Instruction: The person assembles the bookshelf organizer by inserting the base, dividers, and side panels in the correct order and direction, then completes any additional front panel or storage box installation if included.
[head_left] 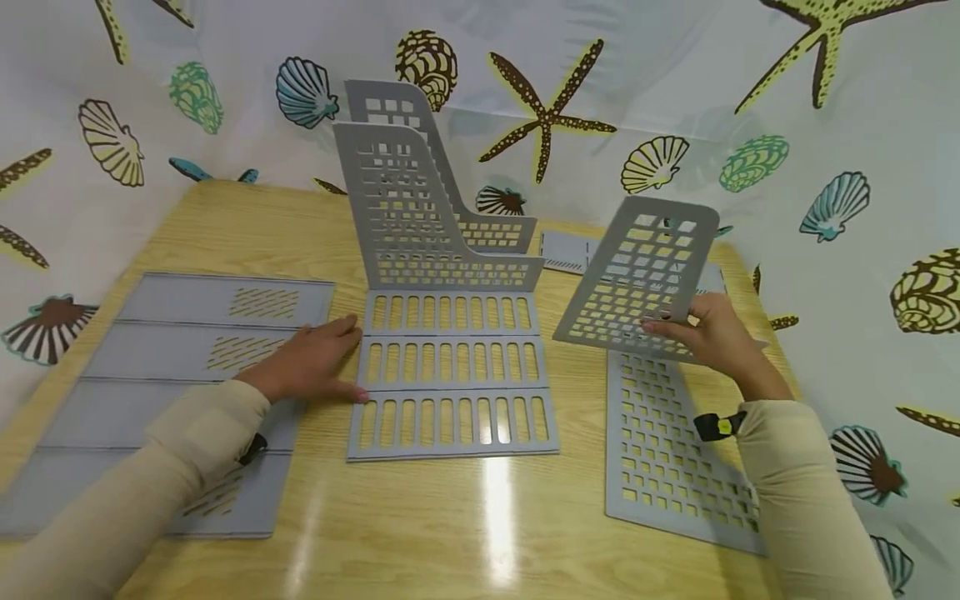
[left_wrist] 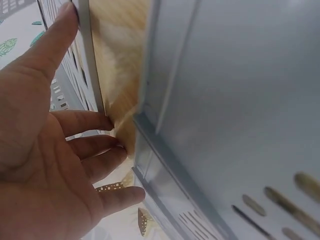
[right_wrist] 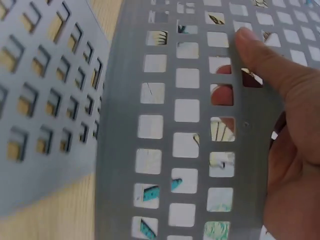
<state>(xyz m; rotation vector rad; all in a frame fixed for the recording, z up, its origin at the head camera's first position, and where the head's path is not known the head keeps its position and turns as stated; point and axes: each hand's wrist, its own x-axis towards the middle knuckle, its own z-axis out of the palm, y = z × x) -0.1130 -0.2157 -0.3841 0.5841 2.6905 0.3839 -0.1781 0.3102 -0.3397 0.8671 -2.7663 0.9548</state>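
My left hand (head_left: 315,362) lies beside the grey slotted base panel (head_left: 453,392), thumb and fingers along its left edge. In the left wrist view, the fingers of that hand (left_wrist: 107,165) are spread and fairly straight. Two perforated grey side panels of a file holder, a front one (head_left: 367,225) and a rear one (head_left: 381,93), stand upright at the base's far end. My right hand (head_left: 723,337) pinches a loose perforated side panel (head_left: 588,308) by its right edge, thumb on the near face. Through the holes in the right wrist view, a fingertip (right_wrist: 221,95) shows behind this panel (right_wrist: 117,150).
Flat grey panels (head_left: 150,354) with slanted slots lie in a row on the left of the wooden table (head_left: 405,533). Another perforated side panel (head_left: 615,433) lies under my right forearm. A small grey panel (head_left: 564,247) is at the back, before the shell-print cloth (head_left: 690,75).
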